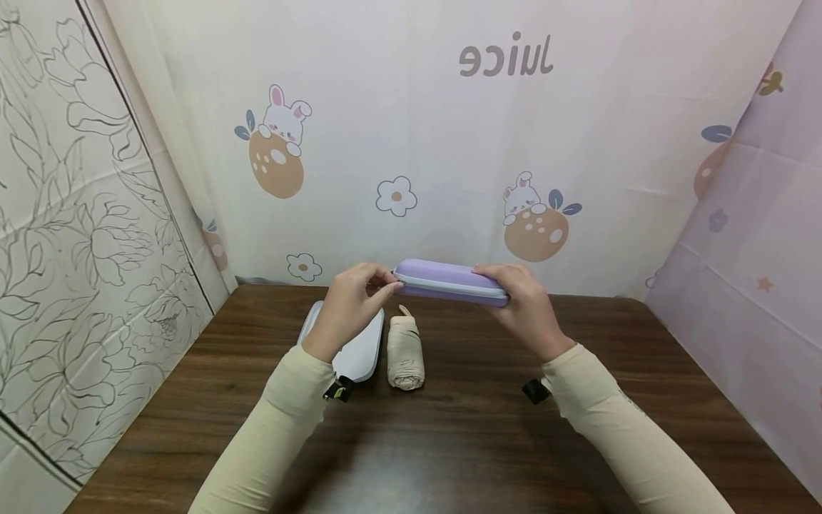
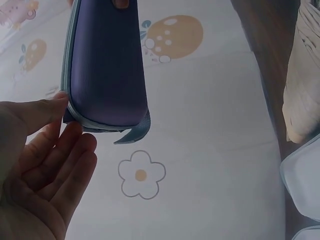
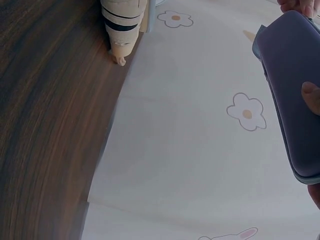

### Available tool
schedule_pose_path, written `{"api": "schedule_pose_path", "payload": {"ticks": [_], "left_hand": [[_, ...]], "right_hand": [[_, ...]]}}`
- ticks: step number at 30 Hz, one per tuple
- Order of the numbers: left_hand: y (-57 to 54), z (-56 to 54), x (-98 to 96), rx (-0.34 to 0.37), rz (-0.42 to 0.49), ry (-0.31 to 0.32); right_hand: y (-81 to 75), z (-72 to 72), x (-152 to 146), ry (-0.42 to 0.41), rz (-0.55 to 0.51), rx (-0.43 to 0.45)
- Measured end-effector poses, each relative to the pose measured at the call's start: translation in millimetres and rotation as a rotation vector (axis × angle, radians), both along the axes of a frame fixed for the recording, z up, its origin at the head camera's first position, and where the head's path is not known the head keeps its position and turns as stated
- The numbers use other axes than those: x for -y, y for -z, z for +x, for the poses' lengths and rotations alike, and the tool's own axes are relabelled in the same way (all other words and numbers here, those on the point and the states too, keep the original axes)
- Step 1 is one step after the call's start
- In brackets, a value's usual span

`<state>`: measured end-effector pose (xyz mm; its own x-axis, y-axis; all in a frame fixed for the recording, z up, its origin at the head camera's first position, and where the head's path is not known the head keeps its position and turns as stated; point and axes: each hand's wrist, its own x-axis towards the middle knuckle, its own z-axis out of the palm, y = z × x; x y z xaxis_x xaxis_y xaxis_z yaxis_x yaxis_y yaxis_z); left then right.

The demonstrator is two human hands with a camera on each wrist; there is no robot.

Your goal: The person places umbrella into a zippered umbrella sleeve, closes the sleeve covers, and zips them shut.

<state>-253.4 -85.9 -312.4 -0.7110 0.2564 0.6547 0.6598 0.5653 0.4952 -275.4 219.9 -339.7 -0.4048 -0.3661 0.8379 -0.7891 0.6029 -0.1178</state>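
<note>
A purple zip case [image 1: 439,273] with a pale zip band is held up above the table. My left hand [image 1: 352,305] pinches its left end at the zip edge between thumb and forefinger. In the left wrist view, the other fingers of that hand are bent beneath the case's [image 2: 107,65] corner, and a short fabric tab [image 2: 136,132] sticks out from the end. My right hand [image 1: 525,308] grips the opposite end, its thumb [image 3: 311,95] lying across the case's face in the right wrist view. The zip looks closed; whatever the case contains is hidden.
A beige folded umbrella [image 1: 405,355] in its sleeve lies on the brown wooden table [image 1: 462,442] below the case. Beside it, partly behind my left forearm, is a white shallow box or tray [image 1: 362,353]. A printed curtain [image 1: 449,143] hangs along the table's back edge.
</note>
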Motion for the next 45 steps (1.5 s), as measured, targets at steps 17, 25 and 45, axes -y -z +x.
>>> {"api": "schedule_pose_path", "payload": {"ticks": [17,25,45], "left_hand": [[3.5,-3.4,2.6,-0.067,0.019,0.011],[3.8,-5.0,2.6,-0.09,-0.008,0.059],[6.4,-6.8,4.3,-0.22,-0.047,0.115]], "right_hand": [[-2.6,0.8,0.9,-0.004,-0.009,0.003],[-2.0,1.0,-0.8,0.002,-0.004,0.022],[-3.6,3.9,-1.3,0.012,0.014,0.057]]}}
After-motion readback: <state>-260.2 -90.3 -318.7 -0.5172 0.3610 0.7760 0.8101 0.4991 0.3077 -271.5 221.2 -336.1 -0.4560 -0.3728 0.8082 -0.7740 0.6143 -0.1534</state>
